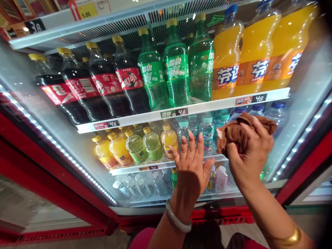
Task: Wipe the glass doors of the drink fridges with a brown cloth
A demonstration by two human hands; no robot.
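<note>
My right hand (252,148) grips a crumpled brown cloth (237,135), held up in front of the right end of the drinks shelves. To its left, my left hand (190,162) is raised with the fingers spread and nothing in it. Behind the left fingers stand water bottles with teal caps (207,131) and a small yellow juice bottle (169,138). The cloth hides part of the blue-capped bottles (277,112). Whether either hand touches anything behind it, such as a glass door, I cannot tell.
Cola bottles (103,81), green soda bottles (176,69) and orange soda bottles (255,52) line the upper shelf, whose white front edge (145,117) carries price tags. Small juice bottles (118,148) stand below. Red frames (85,197) with light strips (59,145) border the fridge.
</note>
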